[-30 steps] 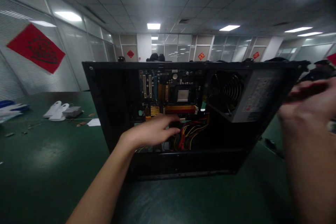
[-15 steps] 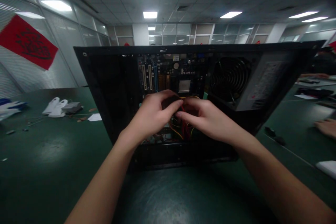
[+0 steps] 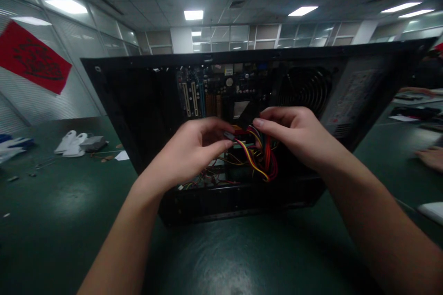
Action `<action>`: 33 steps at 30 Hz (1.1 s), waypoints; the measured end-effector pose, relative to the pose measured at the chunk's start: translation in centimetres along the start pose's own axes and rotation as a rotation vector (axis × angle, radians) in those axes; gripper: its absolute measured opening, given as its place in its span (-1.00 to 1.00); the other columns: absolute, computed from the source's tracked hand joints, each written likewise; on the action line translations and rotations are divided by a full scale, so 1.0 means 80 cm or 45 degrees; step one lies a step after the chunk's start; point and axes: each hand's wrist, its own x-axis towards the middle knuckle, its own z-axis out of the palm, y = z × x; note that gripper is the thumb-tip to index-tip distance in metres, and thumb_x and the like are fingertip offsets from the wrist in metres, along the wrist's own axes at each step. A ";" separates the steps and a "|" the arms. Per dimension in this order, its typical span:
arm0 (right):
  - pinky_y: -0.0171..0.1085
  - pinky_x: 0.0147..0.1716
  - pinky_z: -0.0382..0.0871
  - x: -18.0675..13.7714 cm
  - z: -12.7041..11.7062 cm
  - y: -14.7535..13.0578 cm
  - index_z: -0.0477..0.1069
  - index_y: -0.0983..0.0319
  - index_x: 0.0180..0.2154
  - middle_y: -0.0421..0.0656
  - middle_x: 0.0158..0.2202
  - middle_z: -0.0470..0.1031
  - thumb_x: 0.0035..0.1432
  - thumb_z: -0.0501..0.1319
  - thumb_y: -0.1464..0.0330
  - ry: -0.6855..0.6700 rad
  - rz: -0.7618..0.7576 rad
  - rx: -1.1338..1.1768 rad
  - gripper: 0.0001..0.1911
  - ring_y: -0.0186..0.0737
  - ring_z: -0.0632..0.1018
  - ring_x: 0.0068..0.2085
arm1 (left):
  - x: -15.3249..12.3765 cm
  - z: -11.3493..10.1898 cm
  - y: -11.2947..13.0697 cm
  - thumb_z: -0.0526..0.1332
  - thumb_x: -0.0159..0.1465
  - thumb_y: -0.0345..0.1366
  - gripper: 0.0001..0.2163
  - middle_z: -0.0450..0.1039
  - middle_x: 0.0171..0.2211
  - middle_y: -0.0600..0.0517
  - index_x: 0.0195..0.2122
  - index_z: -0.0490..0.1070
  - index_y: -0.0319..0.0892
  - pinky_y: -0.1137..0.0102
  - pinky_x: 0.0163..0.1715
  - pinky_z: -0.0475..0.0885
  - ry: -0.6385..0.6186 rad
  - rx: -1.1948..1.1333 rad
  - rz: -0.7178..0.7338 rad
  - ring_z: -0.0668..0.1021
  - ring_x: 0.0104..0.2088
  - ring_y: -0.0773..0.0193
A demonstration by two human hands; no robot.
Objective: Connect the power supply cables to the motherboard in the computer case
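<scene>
A black computer case stands open in front of me. Inside it are a motherboard and, at the upper right, a power supply. Between thumb and fingers, my left hand pinches a small dark power connector with yellow and red wires running from it. My right hand is closed on a bundle of coloured power cables, near a wide black connector. Its curled fingers are partly hidden. The bundle loops down below both hands, over loose thin wires in the bottom of the case.
The case stands on a green table. White plastic pieces and a grey block lie to the left, with small bits around them. At the right edge another person's hand rests on the table near a white object.
My hands have moved apart, the right one up and to the right. The cable bundle and its connectors now show between them. The case appears slightly larger and tilted in view.
</scene>
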 end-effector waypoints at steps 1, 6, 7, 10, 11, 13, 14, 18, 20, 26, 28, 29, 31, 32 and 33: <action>-0.38 -0.52 0.38 -0.001 0.001 -0.001 0.56 0.27 -0.34 -0.13 -0.40 0.56 0.04 0.38 0.04 -0.027 0.008 0.034 -0.60 -0.30 0.52 -0.44 | -0.001 0.000 0.003 0.29 0.26 -0.27 -0.80 0.60 -0.20 -0.03 -0.14 0.52 -0.23 0.37 -0.20 0.52 0.050 0.020 0.029 0.62 -0.22 0.22; -0.38 -0.50 0.38 -0.005 0.011 0.001 0.54 0.26 -0.31 -0.13 -0.38 0.56 0.09 0.36 0.08 -0.108 0.061 0.250 -0.64 -0.28 0.53 -0.41 | -0.005 0.003 0.010 0.30 0.26 -0.26 -0.83 0.58 -0.29 0.00 -0.19 0.50 -0.23 0.41 -0.28 0.51 0.275 0.215 0.202 0.61 -0.30 0.26; -0.39 -0.49 0.38 -0.005 0.013 0.002 0.54 0.27 -0.31 -0.13 -0.38 0.55 0.11 0.35 0.09 -0.106 0.066 0.294 -0.65 -0.29 0.53 -0.40 | -0.005 0.004 0.011 0.30 0.26 -0.27 -0.84 0.58 -0.30 0.01 -0.19 0.50 -0.23 0.41 -0.28 0.51 0.323 0.257 0.239 0.60 -0.31 0.27; -0.41 -0.46 0.38 -0.006 0.017 0.007 0.51 0.28 -0.31 -0.16 -0.38 0.52 0.12 0.36 0.12 -0.107 0.080 0.393 -0.67 -0.33 0.51 -0.39 | -0.004 0.008 0.010 0.31 0.25 -0.29 -0.86 0.56 -0.31 0.03 -0.20 0.46 -0.22 0.43 -0.27 0.51 0.405 0.335 0.336 0.60 -0.33 0.30; -0.42 -0.45 0.38 -0.006 0.018 0.008 0.51 0.28 -0.30 -0.17 -0.37 0.51 0.11 0.36 0.13 -0.111 0.087 0.423 -0.67 -0.35 0.50 -0.39 | -0.004 0.009 0.009 0.31 0.25 -0.30 -0.86 0.55 -0.31 0.04 -0.21 0.45 -0.22 0.44 -0.27 0.51 0.421 0.344 0.363 0.60 -0.33 0.30; -0.43 -0.44 0.38 -0.006 0.019 0.009 0.51 0.28 -0.28 -0.19 -0.36 0.50 0.12 0.36 0.13 -0.123 0.097 0.482 -0.67 -0.38 0.48 -0.40 | -0.003 0.011 0.007 0.32 0.24 -0.31 -0.85 0.55 -0.30 0.04 -0.19 0.43 -0.21 0.45 -0.27 0.51 0.446 0.347 0.403 0.60 -0.32 0.31; -0.44 -0.44 0.37 -0.005 0.020 0.009 0.51 0.27 -0.27 -0.19 -0.36 0.50 0.12 0.37 0.13 -0.124 0.096 0.505 -0.67 -0.40 0.48 -0.41 | -0.002 0.012 0.006 0.32 0.25 -0.31 -0.83 0.55 -0.29 0.04 -0.16 0.42 -0.20 0.45 -0.26 0.52 0.452 0.343 0.418 0.61 -0.31 0.31; -0.45 -0.45 0.35 -0.005 0.019 0.010 0.51 0.27 -0.28 -0.21 -0.37 0.48 0.11 0.37 0.13 -0.131 0.082 0.516 -0.67 -0.42 0.46 -0.42 | -0.001 0.011 0.002 0.31 0.26 -0.31 -0.72 0.55 -0.28 0.04 -0.01 0.39 -0.19 0.46 -0.27 0.52 0.402 0.372 0.459 0.62 -0.29 0.30; -0.43 -0.43 0.35 -0.006 0.018 0.009 0.50 0.27 -0.28 -0.21 -0.36 0.48 0.12 0.36 0.13 -0.135 0.063 0.492 -0.67 -0.40 0.46 -0.41 | -0.001 0.010 0.001 0.30 0.27 -0.31 -0.67 0.56 -0.28 0.04 0.05 0.38 -0.18 0.46 -0.26 0.52 0.381 0.421 0.482 0.62 -0.30 0.30; -0.36 -0.36 0.37 -0.013 0.013 -0.003 0.47 0.29 -0.35 -0.17 -0.40 0.48 0.20 0.28 0.12 -0.130 -0.009 0.252 -0.66 -0.28 0.49 -0.33 | -0.002 0.010 -0.002 0.30 0.28 -0.32 -0.61 0.58 -0.23 0.01 0.13 0.36 -0.19 0.43 -0.21 0.53 0.368 0.600 0.553 0.62 -0.28 0.29; -0.37 -0.38 0.36 -0.014 0.014 -0.008 0.46 0.29 -0.37 -0.18 -0.41 0.47 0.21 0.27 0.11 -0.129 -0.021 0.188 -0.66 -0.28 0.48 -0.34 | -0.002 0.011 -0.004 0.30 0.28 -0.29 -0.59 0.58 -0.17 -0.02 0.15 0.35 -0.18 0.41 -0.18 0.54 0.359 0.655 0.574 0.63 -0.24 0.27; -0.38 -0.39 0.35 -0.014 0.016 -0.009 0.45 0.28 -0.37 -0.18 -0.41 0.46 0.21 0.26 0.11 -0.132 -0.029 0.165 -0.66 -0.29 0.47 -0.35 | -0.001 0.012 -0.005 0.31 0.28 -0.26 -0.58 0.57 -0.14 -0.03 0.15 0.35 -0.18 0.40 -0.16 0.54 0.356 0.681 0.587 0.63 -0.23 0.26; -0.38 -0.40 0.35 -0.016 0.018 -0.011 0.45 0.28 -0.36 -0.19 -0.41 0.46 0.21 0.26 0.12 -0.151 -0.038 0.134 -0.67 -0.30 0.46 -0.36 | 0.000 0.014 -0.007 0.32 0.27 -0.21 -0.55 0.57 -0.11 -0.04 0.16 0.35 -0.17 0.38 -0.14 0.54 0.364 0.721 0.616 0.63 -0.21 0.24; -0.39 -0.40 0.34 -0.016 0.020 -0.011 0.44 0.28 -0.36 -0.20 -0.41 0.45 0.22 0.25 0.12 -0.163 -0.038 0.124 -0.67 -0.30 0.46 -0.36 | 0.000 0.014 -0.008 0.33 0.26 -0.19 -0.53 0.57 -0.11 -0.04 0.17 0.34 -0.16 0.38 -0.13 0.54 0.371 0.734 0.627 0.63 -0.21 0.24; -0.39 -0.41 0.34 -0.017 0.021 -0.011 0.43 0.27 -0.36 -0.20 -0.42 0.44 0.24 0.23 0.12 -0.177 -0.032 0.115 -0.67 -0.31 0.45 -0.37 | 0.000 0.014 -0.009 0.34 0.24 -0.16 -0.50 0.57 -0.11 -0.04 0.18 0.33 -0.15 0.38 -0.14 0.54 0.379 0.742 0.634 0.63 -0.21 0.24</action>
